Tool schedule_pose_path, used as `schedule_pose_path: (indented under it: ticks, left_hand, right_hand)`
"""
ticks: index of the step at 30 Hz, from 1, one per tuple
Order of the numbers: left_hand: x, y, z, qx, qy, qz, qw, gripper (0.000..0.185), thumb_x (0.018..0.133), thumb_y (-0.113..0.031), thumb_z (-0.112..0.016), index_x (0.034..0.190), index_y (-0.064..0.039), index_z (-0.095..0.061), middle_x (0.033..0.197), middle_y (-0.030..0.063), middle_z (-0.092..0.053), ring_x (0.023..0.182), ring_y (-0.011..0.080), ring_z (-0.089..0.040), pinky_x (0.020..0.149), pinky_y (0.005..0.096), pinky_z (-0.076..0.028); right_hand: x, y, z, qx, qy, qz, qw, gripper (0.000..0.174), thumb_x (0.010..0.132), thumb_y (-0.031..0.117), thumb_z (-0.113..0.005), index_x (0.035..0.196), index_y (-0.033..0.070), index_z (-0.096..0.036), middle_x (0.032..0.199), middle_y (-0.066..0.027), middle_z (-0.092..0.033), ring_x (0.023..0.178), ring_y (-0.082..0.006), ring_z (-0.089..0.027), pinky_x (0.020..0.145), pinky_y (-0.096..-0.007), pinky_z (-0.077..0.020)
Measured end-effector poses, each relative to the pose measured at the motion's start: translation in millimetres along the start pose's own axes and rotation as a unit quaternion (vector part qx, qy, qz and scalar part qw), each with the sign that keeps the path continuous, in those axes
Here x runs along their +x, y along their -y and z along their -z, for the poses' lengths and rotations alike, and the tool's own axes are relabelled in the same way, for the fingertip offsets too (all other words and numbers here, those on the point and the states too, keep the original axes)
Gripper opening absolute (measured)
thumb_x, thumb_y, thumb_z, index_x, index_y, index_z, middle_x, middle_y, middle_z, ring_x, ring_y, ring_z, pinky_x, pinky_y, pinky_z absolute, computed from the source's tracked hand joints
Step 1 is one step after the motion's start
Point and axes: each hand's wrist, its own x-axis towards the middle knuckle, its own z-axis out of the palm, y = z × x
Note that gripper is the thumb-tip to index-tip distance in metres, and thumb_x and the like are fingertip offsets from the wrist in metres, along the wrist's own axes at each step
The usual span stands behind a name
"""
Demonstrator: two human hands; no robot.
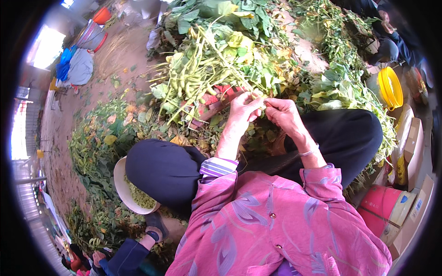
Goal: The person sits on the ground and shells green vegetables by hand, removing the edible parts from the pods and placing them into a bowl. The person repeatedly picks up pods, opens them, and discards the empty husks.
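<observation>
My left hand (244, 106) grips the stem of an uprooted bean plant, which looks like soybean. Its branches, hung with plump green pods (188, 79), spread forward and left from my fingers. Close beside it, the fingertips of my right hand (284, 115) pinch a small pod or bean at the stem's near end; the fingers partly hide it. Beneath the plant lies a reddish wooden piece (217, 109) with red material around it. By my left knee stands a white bucket (120, 188) holding loose green beans (143, 197), partly covered by my leg.
Heaps of leafy plants (100, 138) lie left, ahead and right. At right are a yellow-rimmed bucket (390, 88), a pink bucket (378, 208) and cardboard (414, 220). One person's hands (386, 22) show at upper right, another's hand (98, 258) at lower left.
</observation>
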Motion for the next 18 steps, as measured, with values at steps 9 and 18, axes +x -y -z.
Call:
schedule_pose_path:
  ticks: [9,18]
  left_hand:
    - [6,13,8,-0.088,0.008,-0.007,0.996,0.016,0.088,-0.017,-0.061,0.101,-0.007,-0.061,0.069,-0.0003,-0.059,0.052,0.0045,-0.052,0.042,0.0148,-0.035]
    - [8,16,2,-0.119,-0.006,0.001,0.993,0.023,0.091,-0.022,-0.051,0.102,-0.004,-0.062,0.077,0.0008,-0.061,0.056,0.0075,-0.054,0.042,0.0161,-0.033]
  right_hand:
    - [1,-11,8,0.218,0.032,-0.096,0.971,0.009,0.088,0.006,-0.055,0.088,0.005,-0.063,0.063,0.0033,-0.052,0.043,-0.0003,-0.032,0.038,-0.0167,-0.0219]
    - [9,-6,1,-0.34,-0.055,0.199,0.917,0.014,0.085,0.005,-0.053,0.093,0.003,-0.064,0.066,-0.0068,-0.061,0.06,-0.0213,-0.058,0.055,-0.0303,-0.0446]
